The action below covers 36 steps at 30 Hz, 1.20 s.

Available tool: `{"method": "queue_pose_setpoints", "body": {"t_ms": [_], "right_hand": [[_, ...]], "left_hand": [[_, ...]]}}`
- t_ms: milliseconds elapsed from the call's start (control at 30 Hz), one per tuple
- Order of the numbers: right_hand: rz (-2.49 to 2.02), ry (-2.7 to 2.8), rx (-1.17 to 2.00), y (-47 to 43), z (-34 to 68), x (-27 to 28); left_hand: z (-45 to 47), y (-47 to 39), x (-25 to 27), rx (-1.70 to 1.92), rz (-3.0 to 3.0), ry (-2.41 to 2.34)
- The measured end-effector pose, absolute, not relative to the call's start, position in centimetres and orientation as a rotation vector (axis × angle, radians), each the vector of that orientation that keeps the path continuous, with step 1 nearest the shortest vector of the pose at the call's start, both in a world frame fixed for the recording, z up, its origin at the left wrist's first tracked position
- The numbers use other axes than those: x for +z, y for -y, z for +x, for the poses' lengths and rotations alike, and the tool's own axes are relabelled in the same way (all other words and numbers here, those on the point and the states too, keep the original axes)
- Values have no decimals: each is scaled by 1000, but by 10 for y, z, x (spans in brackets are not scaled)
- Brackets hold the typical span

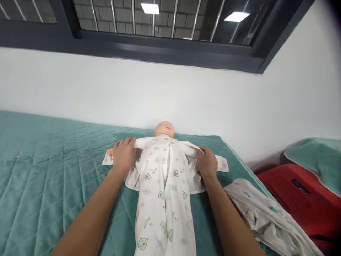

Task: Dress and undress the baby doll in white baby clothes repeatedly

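Observation:
A baby doll lies on its back, its bald head (164, 128) close to the wall. White baby clothes (154, 185) printed with green bears cover its body and stretch toward me, with a gap down the middle. Their white sleeves reach out to both sides. My left hand (124, 154) is closed over the sleeve on the left, and a bit of the doll's hand (110, 152) shows beyond it. On the other side, my right hand (207, 161) pinches the sleeve near the shoulder, with the cuff (222, 164) sticking out past it. The doll's legs are hidden.
Green quilted bedding (53, 177) lies under the doll. A second white printed garment (255, 209) is heaped at the bed's right edge. Beside the bed sit a red case-like object (295, 199) and a green cloth (317, 160). Behind rises a white wall (133, 92) below a barred window.

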State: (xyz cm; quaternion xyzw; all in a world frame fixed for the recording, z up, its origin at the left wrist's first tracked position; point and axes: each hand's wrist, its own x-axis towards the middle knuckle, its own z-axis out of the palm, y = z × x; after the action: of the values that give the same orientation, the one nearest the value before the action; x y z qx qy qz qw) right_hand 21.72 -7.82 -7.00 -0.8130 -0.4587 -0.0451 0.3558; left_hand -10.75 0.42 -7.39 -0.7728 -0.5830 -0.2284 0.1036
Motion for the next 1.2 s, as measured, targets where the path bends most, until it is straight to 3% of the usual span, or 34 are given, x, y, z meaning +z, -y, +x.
{"method": "queue_pose_setpoints", "body": {"t_ms": [400, 500, 667, 733, 800, 1000, 1200], "right_hand": [[-2243, 1123, 12, 75, 214, -65], [-2266, 1123, 24, 76, 212, -63], [-2290, 1151, 25, 76, 209, -60], [-2304, 1163, 36, 76, 207, -58], [-2311, 1173, 55, 76, 206, -56], [-2284, 1204, 76, 76, 210, -56], [-2247, 1306, 5, 79, 215, -61]], "left_hand": [[-103, 3, -75, -608, -2336, 1829], [-102, 13, -71, -827, -2389, 1770], [-85, 43, -37, -1502, -2533, 1660], [-66, 52, -14, -1544, -2707, 1540], [-40, 55, 7, -1328, -2976, 1305], [57, 35, 32, 17, -3061, 1006], [115, 19, 16, 271, -3073, 988]]}}
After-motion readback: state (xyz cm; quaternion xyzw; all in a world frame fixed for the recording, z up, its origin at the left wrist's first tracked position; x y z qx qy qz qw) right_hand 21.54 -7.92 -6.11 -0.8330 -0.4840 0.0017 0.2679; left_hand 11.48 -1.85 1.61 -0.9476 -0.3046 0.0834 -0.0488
